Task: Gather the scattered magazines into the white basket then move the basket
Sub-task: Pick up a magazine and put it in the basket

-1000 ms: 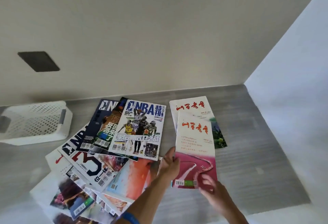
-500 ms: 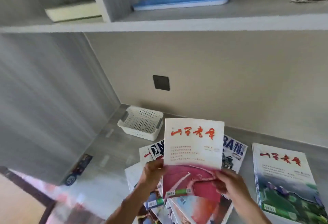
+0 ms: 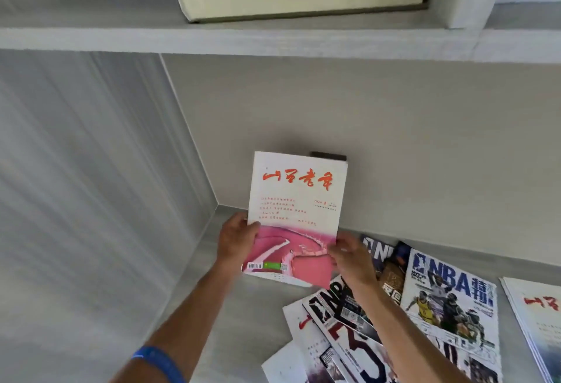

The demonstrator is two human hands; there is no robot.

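Hands have carried the pink magazine (image 3: 296, 218) leftward and upright over the basket (image 3: 274, 277), now hidden but for a rim. Left grip (image 3: 236, 238) and right grip (image 3: 349, 256) pinch its lower edges; lowering it in looks next, while other magazines (image 3: 449, 300) lie on the surface (image 3: 243, 322).

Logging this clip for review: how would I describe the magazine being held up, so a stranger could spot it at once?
Start at the back wall under the grey shelf. In front of it, the left hand and right hand hold one upright magazine by its lower edges. It alone is off the surface, with red brush lettering on white above a pink picture.
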